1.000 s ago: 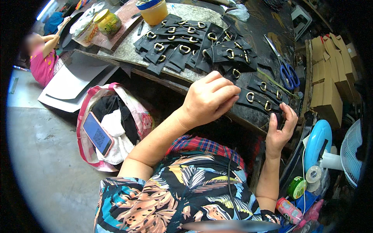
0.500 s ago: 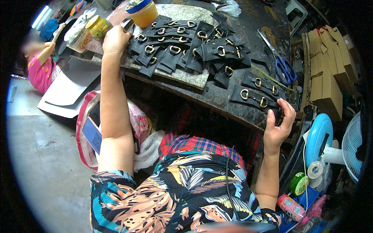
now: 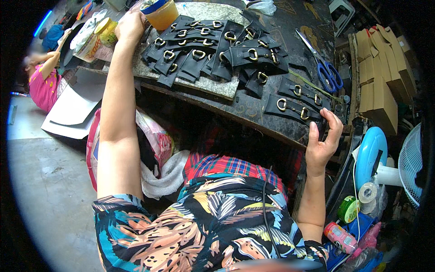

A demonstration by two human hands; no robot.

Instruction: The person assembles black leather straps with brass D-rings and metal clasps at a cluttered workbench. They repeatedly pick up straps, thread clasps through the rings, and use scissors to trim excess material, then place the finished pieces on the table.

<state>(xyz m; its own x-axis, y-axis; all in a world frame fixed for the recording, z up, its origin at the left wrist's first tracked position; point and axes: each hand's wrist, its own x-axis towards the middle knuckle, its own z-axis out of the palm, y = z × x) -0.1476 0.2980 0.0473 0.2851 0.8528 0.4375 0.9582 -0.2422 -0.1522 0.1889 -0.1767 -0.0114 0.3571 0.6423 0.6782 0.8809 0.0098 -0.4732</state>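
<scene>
My left hand (image 3: 130,26) reaches far out to the back left, beside a tub of amber-coloured stuff (image 3: 162,16) with a blue rim. Its fingers point away from me and are mostly hidden, so what they hold does not show. At the table's right front, my right hand (image 3: 324,140) is open, thumb and fingers apart, around the end of a black leather strap (image 3: 292,109) with a gold-coloured bit-shaped buckle. A second such strap (image 3: 304,93) lies just behind it. Many more black straps with gold fittings (image 3: 195,45) are heaped on a speckled stone slab (image 3: 213,88).
Scissors with blue handles (image 3: 328,75) lie at the right. A yellow-lidded jar (image 3: 106,31) stands at the left, near a person in pink (image 3: 43,88). Cardboard pieces (image 3: 380,77) are stacked beyond the table's right edge, with a fan (image 3: 410,163) nearer me.
My left hand has moved a little farther out and to the left. My right hand keeps nearly the same place by the strap. The whole view has shifted slightly.
</scene>
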